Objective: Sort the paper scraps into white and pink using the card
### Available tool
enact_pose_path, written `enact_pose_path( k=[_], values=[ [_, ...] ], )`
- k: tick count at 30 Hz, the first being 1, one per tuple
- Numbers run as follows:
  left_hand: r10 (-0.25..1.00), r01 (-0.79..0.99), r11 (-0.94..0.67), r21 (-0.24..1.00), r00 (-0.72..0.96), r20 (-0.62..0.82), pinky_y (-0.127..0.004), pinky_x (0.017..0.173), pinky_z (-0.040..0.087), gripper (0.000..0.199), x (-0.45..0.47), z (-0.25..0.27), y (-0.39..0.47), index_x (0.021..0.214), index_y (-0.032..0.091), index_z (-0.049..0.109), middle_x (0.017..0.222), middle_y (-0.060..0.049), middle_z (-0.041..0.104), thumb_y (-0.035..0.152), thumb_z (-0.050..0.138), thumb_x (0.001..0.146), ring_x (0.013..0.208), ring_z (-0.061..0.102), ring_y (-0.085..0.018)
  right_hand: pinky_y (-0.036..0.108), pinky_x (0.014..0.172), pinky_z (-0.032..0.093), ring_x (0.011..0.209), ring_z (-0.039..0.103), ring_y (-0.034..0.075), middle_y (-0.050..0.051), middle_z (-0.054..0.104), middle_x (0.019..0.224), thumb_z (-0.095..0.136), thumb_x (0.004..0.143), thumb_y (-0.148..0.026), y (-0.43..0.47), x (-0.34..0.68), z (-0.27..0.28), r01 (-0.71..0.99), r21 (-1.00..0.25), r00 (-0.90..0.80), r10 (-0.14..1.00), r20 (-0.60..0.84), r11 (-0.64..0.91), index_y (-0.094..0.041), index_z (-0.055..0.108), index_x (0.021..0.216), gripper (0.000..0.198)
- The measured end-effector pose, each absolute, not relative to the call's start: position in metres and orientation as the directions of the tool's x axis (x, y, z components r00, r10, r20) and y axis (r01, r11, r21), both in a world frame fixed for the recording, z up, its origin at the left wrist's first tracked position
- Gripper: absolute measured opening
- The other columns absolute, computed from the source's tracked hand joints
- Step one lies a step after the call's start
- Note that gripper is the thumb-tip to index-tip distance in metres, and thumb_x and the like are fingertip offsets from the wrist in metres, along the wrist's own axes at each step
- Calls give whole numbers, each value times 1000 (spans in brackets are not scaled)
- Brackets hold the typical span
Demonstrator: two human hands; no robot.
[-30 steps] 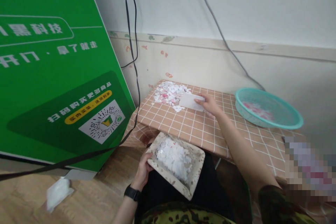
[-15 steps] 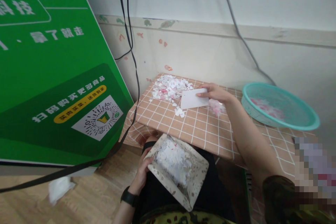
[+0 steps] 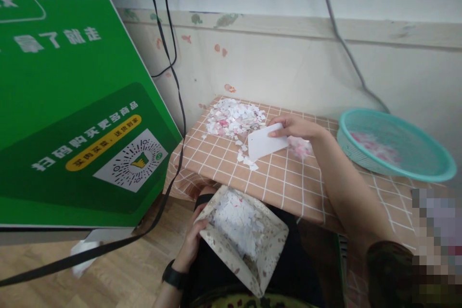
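My right hand [image 3: 294, 127] pinches a white card [image 3: 265, 143] by its right edge, tilted over the table. A few white paper scraps [image 3: 248, 160] lie against the card's left lower edge. Behind them is a larger heap of white and pinkish paper scraps [image 3: 234, 118]. Below the table edge, my left hand [image 3: 195, 236] grips the left rim of a speckled, pale tray [image 3: 267, 260] over my lap. White paper scraps [image 3: 236, 216] fill much of its inside. Pink and white shreds [image 3: 299, 147] lie under my right wrist.
A turquoise mesh basket [image 3: 393, 168] with pink and white shreds stands on the right of the checked tablecloth [image 3: 281, 178]. On the left rises a green sign panel [image 3: 72, 82]. A black strap [image 3: 180, 120] hangs in front of it. White plastic [image 3: 84, 255] lies on the floor.
My right hand has drawn the card slightly toward the table's near edge, and the small scraps beside it have shifted the same way. My left hand keeps its hold on the tray.
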State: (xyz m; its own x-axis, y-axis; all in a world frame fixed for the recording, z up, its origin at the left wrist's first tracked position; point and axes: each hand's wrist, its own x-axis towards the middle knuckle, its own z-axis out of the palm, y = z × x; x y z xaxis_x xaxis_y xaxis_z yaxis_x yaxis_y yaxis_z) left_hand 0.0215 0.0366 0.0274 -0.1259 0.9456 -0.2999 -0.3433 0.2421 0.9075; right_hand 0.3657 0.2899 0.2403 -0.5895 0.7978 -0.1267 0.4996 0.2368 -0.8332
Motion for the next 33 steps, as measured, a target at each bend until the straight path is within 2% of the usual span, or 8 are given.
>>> enact_pose_path(
  k=[2, 6, 11, 16, 23, 29, 33],
  values=[
    [944, -335, 243, 910, -136, -302, -40, 90, 46, 46, 23, 30, 37, 111, 18, 72, 105, -7, 76, 35, 67, 68, 104, 63, -35, 27, 57, 49, 70, 63, 17, 3, 72, 82, 78, 73, -49, 290, 367, 240, 494, -842, -588, 797, -139, 218, -21, 74, 99, 38],
    [940, -316, 248, 916, -150, -307, -41, 91, 45, 47, 21, 26, 37, 111, 18, 73, 103, -7, 77, 35, 68, 67, 106, 63, -36, 29, 62, 50, 75, 65, 19, 4, 74, 89, 77, 74, -50, 291, 365, 237, 460, -853, -550, 833, -55, 247, -22, 74, 102, 39],
    [949, -307, 245, 920, -120, -293, -42, 96, 45, 48, 15, 13, 35, 117, 19, 72, 112, -7, 76, 36, 67, 72, 112, 62, -36, 29, 61, 50, 73, 65, 19, 4, 74, 86, 79, 72, -48, 291, 359, 235, 482, -843, -573, 814, -97, 239, -21, 76, 98, 38],
    [948, -315, 242, 918, -126, -293, -43, 97, 45, 47, 13, 10, 33, 117, 20, 72, 114, -7, 76, 35, 68, 74, 114, 63, -36, 32, 65, 52, 78, 66, 20, 5, 74, 91, 77, 74, -50, 291, 355, 235, 433, -851, -559, 829, 5, 297, -22, 75, 101, 39],
    [958, -303, 228, 925, -97, -268, -42, 96, 45, 45, 15, 14, 33, 117, 19, 71, 116, -8, 75, 34, 65, 75, 113, 62, -36, 35, 69, 53, 80, 65, 22, 6, 73, 92, 75, 76, -48, 288, 337, 228, 443, -828, -542, 838, 57, 343, -21, 75, 97, 34],
    [962, -284, 229, 931, -81, -261, -42, 97, 43, 43, 13, 14, 33, 119, 19, 69, 114, -7, 74, 33, 63, 78, 116, 59, -36, 34, 65, 52, 78, 64, 21, 5, 73, 90, 76, 76, -47, 287, 337, 230, 414, -856, -497, 865, 71, 309, -21, 74, 95, 33],
    [963, -294, 221, 930, -84, -256, -41, 97, 42, 44, 12, 11, 32, 119, 19, 69, 117, -7, 74, 33, 64, 78, 116, 59, -35, 34, 67, 53, 81, 65, 21, 5, 74, 92, 77, 76, -45, 287, 335, 226, 429, -840, -535, 842, 59, 332, -21, 75, 96, 31]
  ],
)
